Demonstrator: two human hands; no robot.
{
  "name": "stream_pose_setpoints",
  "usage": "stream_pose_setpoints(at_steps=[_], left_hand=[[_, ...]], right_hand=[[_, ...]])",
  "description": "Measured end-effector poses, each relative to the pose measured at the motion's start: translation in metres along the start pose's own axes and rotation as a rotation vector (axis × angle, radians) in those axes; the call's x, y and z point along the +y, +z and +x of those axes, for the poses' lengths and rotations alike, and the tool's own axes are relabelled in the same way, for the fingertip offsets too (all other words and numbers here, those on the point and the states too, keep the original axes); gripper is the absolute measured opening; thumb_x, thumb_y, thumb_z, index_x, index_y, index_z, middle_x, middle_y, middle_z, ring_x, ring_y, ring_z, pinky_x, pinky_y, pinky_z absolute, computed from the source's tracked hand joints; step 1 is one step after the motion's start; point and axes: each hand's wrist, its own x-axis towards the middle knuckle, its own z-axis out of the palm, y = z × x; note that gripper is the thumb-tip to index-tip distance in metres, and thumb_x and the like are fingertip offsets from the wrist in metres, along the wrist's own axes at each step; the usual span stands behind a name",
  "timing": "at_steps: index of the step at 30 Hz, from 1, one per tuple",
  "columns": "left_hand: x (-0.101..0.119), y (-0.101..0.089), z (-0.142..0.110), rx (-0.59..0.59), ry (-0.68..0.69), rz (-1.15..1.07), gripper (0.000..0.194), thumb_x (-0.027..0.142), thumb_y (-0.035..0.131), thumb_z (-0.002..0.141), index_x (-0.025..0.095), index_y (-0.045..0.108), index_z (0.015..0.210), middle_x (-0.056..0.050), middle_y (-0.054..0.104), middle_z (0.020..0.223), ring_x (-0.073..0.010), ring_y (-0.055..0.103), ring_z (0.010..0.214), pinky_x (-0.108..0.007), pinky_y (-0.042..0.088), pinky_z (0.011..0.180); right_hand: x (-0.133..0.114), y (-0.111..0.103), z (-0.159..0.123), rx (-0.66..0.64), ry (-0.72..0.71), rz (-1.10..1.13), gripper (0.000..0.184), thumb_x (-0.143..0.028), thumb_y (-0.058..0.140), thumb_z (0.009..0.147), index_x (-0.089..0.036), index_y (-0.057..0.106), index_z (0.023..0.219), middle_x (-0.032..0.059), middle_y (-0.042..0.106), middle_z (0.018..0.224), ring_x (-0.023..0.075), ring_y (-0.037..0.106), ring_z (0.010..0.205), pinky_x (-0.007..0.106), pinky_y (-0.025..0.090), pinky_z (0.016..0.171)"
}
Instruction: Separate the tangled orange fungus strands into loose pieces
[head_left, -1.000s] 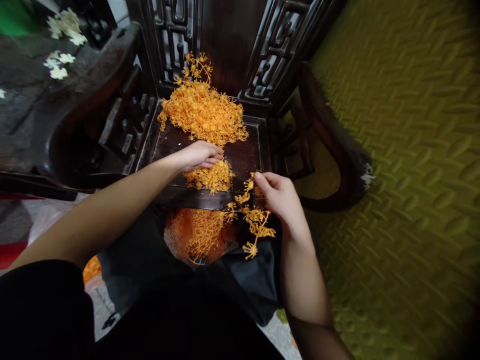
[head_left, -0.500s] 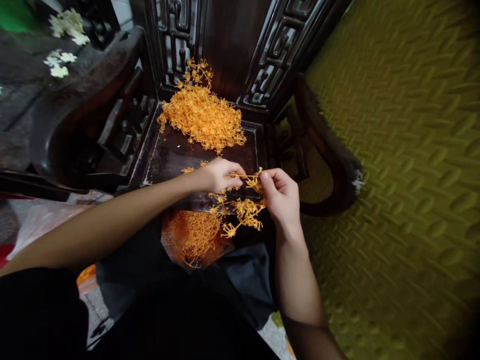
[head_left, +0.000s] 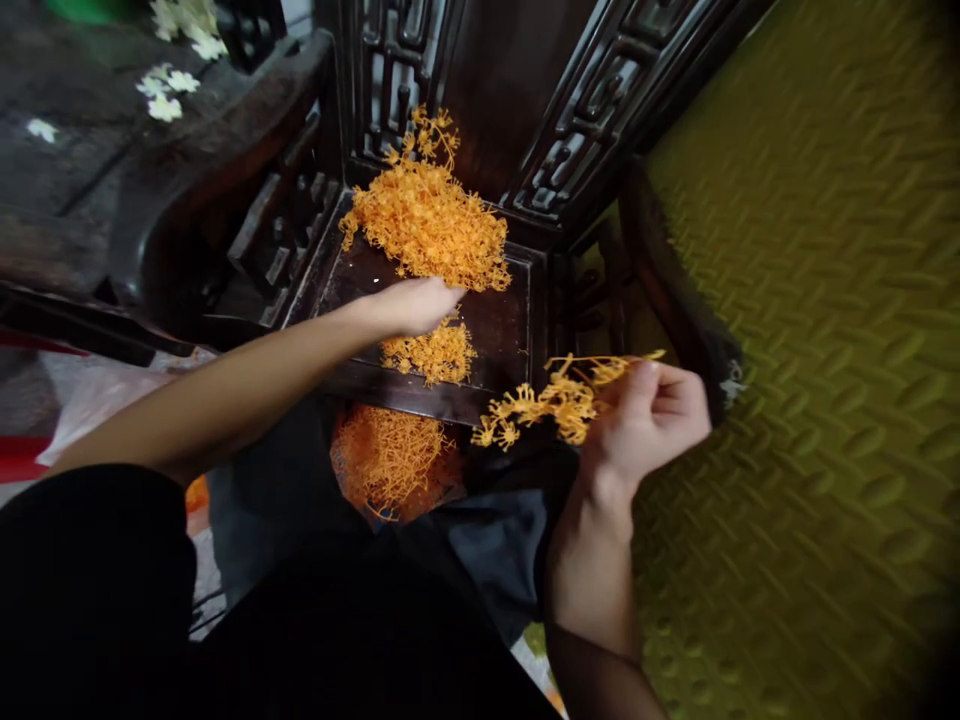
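A big heap of orange branched plastic sprigs (head_left: pixel 427 215) lies at the back of a dark carved wooden chair seat (head_left: pixel 499 325). My left hand (head_left: pixel 409 303) reaches over the seat, fingers stretched forward and down onto a smaller orange clump (head_left: pixel 433 352) near the front edge. My right hand (head_left: pixel 651 415) is closed in a pinch on a bunch of orange sprigs (head_left: pixel 559 395), held to the right of the seat, off its front corner. Below the seat, more orange sprigs (head_left: pixel 390 460) fill a dark bag (head_left: pixel 487 540) by my lap.
The chair's carved back (head_left: pixel 480 90) and curved armrests (head_left: pixel 675 290) hem the seat in. A yellow-green embossed mat (head_left: pixel 817 350) covers the floor at right. White artificial flowers (head_left: pixel 169 85) lie on a dark surface at upper left. Pale plastic sheeting (head_left: pixel 97 400) sits at left.
My hands, joined on one sprig bunch half a second ago, have parted: the left went back onto the small clump on the seat, the right swung rightward carrying the bunch.
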Motion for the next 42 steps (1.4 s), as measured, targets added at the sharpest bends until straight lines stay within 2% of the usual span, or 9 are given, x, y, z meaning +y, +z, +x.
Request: stream_pose_setpoints(at_steps=[5, 8, 11, 15, 22, 26, 32, 37, 42], left_hand=[[0.012, 0.013, 0.008, 0.067, 0.117, -0.046, 0.051, 0.045, 0.045, 0.102, 0.016, 0.064, 0.139, -0.02, 0.061, 0.143, -0.034, 0.055, 0.129, -0.048, 0.041, 0.106], [0.031, 0.008, 0.006, 0.122, 0.169, -0.226, 0.052, 0.047, 0.034, 0.107, 0.019, 0.064, 0.139, -0.015, 0.052, 0.155, -0.0283, 0.051, 0.136, -0.044, 0.039, 0.112], [0.051, -0.001, -0.005, 0.29, 0.336, -0.353, 0.054, 0.05, 0.037, 0.107, 0.017, 0.056, 0.145, -0.013, 0.063, 0.141, -0.0215, 0.059, 0.126, -0.035, 0.044, 0.107], [0.067, -0.002, -0.019, 0.471, 0.502, -0.104, 0.046, 0.047, 0.062, 0.097, 0.018, 0.062, 0.133, -0.012, 0.068, 0.122, -0.0256, 0.061, 0.117, -0.037, 0.047, 0.097], [0.062, -0.005, -0.029, 0.622, 0.595, -0.201, 0.031, 0.035, 0.051, 0.104, 0.016, 0.072, 0.092, -0.005, 0.07, 0.084, -0.0153, 0.065, 0.078, -0.028, 0.048, 0.073], [0.063, -0.026, -0.043, 0.799, 0.441, -0.474, 0.033, 0.04, 0.055, 0.102, 0.017, 0.07, 0.085, -0.004, 0.071, 0.081, -0.0151, 0.066, 0.075, -0.031, 0.05, 0.072], [0.066, -0.018, -0.041, 0.525, 0.428, -0.551, 0.018, 0.033, 0.059, 0.099, 0.018, 0.068, 0.094, -0.012, 0.071, 0.124, -0.0212, 0.069, 0.108, -0.037, 0.053, 0.093], [0.061, -0.007, -0.026, 0.407, 0.42, -0.528, 0.01, 0.019, 0.057, 0.095, 0.017, 0.063, 0.087, -0.006, 0.072, 0.089, -0.0179, 0.067, 0.086, -0.031, 0.05, 0.08], [0.046, 0.0, -0.013, 0.256, 0.093, -0.669, 0.018, 0.022, 0.056, 0.095, 0.016, 0.065, 0.109, -0.003, 0.071, 0.086, -0.0123, 0.063, 0.069, -0.027, 0.048, 0.068]], right_hand=[[0.0, 0.014, 0.004, 0.01, 0.058, 0.145, 0.038, -0.059, 0.069, 0.089, -0.021, 0.063, 0.093, -0.0033, 0.057, 0.065, 0.0118, 0.053, 0.057, 0.025, 0.043, 0.054], [0.008, 0.018, 0.001, 0.055, 0.094, 0.241, 0.035, -0.056, 0.067, 0.092, -0.021, 0.062, 0.092, -0.0049, 0.054, 0.063, 0.0096, 0.047, 0.053, 0.023, 0.039, 0.051], [0.015, 0.02, -0.002, 0.046, 0.125, 0.263, 0.033, -0.052, 0.069, 0.092, -0.02, 0.063, 0.088, -0.0043, 0.056, 0.064, 0.0085, 0.045, 0.052, 0.022, 0.036, 0.05], [0.015, 0.023, -0.004, -0.014, 0.166, 0.245, 0.033, -0.052, 0.069, 0.092, -0.02, 0.063, 0.085, -0.0032, 0.058, 0.064, 0.0093, 0.046, 0.051, 0.023, 0.037, 0.048], [0.021, 0.016, -0.002, 0.036, 0.196, 0.082, 0.033, -0.051, 0.069, 0.09, -0.018, 0.065, 0.086, -0.0004, 0.062, 0.069, 0.0122, 0.053, 0.057, 0.026, 0.043, 0.053], [0.031, 0.006, 0.002, 0.108, 0.194, -0.026, 0.033, -0.049, 0.071, 0.087, -0.017, 0.066, 0.084, 0.0008, 0.064, 0.071, 0.0135, 0.055, 0.062, 0.026, 0.043, 0.056], [0.022, 0.011, -0.003, -0.051, 0.104, 0.089, 0.032, -0.049, 0.071, 0.09, -0.018, 0.068, 0.085, -0.0004, 0.065, 0.072, 0.0129, 0.056, 0.062, 0.026, 0.044, 0.058], [0.018, 0.018, -0.006, -0.136, 0.036, 0.039, 0.029, -0.047, 0.07, 0.092, -0.018, 0.069, 0.088, 0.0015, 0.069, 0.078, 0.0145, 0.062, 0.069, 0.027, 0.047, 0.064], [0.017, 0.015, -0.002, -0.104, 0.198, 0.28, 0.034, -0.053, 0.071, 0.089, -0.02, 0.063, 0.087, -0.005, 0.052, 0.063, 0.0095, 0.042, 0.051, 0.022, 0.032, 0.046]])
